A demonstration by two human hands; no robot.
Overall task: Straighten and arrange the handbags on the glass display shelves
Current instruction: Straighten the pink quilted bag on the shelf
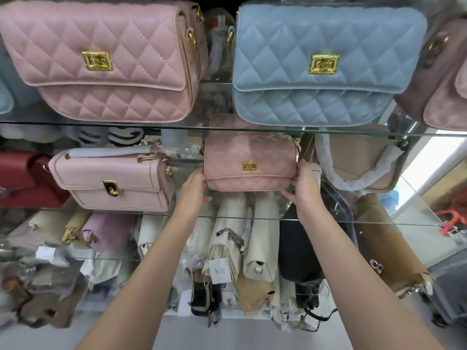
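Note:
A small pink quilted handbag [249,164] with a gold clasp stands on the middle glass shelf [177,215]. My left hand [193,190] grips its lower left corner and my right hand [304,184] grips its lower right side. On the upper glass shelf [151,125] sit a large pink quilted bag [101,61] and a large blue quilted bag [326,64]. A pale pink boxy bag [113,180] stands to the left of the held bag. Behind the held bag another pink bag is partly hidden.
A red bag [22,178] sits at the far left and a tan bag in foam wrap [358,162] to the right. Below the middle shelf lie several cream, black and tan bags [242,248]. A mauve bag [444,79] is at the upper right.

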